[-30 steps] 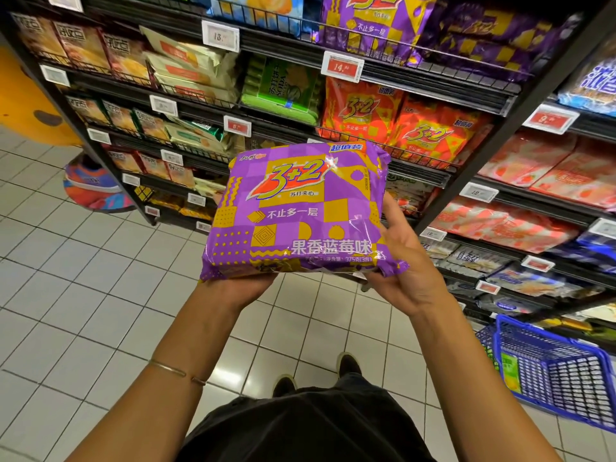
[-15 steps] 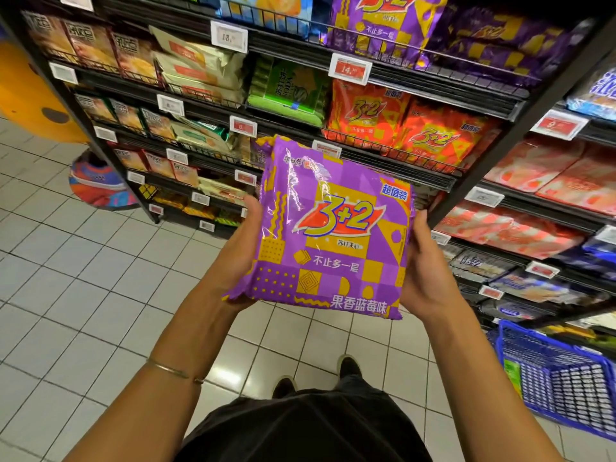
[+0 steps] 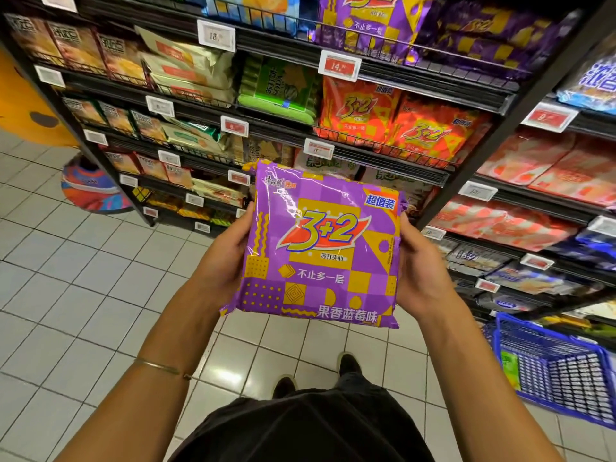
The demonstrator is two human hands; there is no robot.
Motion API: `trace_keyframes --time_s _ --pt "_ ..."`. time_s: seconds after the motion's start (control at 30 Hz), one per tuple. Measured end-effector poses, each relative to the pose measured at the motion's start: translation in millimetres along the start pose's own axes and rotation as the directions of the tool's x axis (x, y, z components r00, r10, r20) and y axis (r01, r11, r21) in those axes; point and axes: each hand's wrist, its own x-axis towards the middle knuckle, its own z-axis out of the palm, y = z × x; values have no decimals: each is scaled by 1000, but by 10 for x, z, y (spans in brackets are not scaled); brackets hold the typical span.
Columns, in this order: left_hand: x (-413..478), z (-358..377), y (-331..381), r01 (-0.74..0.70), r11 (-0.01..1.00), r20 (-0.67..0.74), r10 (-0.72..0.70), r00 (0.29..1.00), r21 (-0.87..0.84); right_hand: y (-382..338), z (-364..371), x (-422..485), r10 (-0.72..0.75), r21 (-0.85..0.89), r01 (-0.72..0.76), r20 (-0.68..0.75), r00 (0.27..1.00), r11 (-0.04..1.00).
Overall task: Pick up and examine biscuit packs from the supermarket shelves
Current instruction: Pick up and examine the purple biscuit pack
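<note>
The purple pack (image 3: pixel 320 251) is upright in mid-air before the shelves (image 3: pixel 400 170), front to the camera, above the tiled floor (image 3: pixel 83 295). The left hand (image 3: pixel 223 261) grips its left edge and the right hand (image 3: pixel 421 268) its right edge, thumbs along the sides, fingers hidden behind. Open floor spreads to the left; a blue basket (image 3: pixel 553 371) sits on the floor at right, near the shelves' foot. The glossy wrapper reads "3+2", 超值装, 苏打夹心, 不止多一层, 果香蓝莓味, with yellow checks. Orange packs (image 3: pixel 416 128) behind also read "3+2". A red tag (image 3: pixel 339 64) reads "14."
</note>
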Motion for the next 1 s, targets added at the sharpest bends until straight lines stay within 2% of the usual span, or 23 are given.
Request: trace_keyframes --time_s 0.23,0.37,0.57,0.67,0.8,0.9,1.0 --pt "33 -45 -7 -16 999 51 15 999 29 5 22 1 -8 -63 7 -8 1000 998" --pt "58 -52 -24 15 1000 24 -15 1000 0 -7 19 20 17 -85 -21 -50 999 996" --pt "90 -27 -12 42 999 -44 -42 998 -4 25 110 -6 10 -72 -12 -24 1000 997" --pt "113 -33 -35 73 997 -54 -74 996 -12 54 150 9 24 -106 -34 -93 995 994" --pt "133 -45 -77 101 994 -81 -103 991 -33 103 192 39 -128 -277 68 -204 971 959" --pt "153 -77 -111 97 995 -130 -101 986 -34 132 203 61 -174 -340 90 -225 959 936" --pt "162 -135 -149 89 996 -172 -87 981 4 130 184 80 -283 -466 147 -238 929 872"
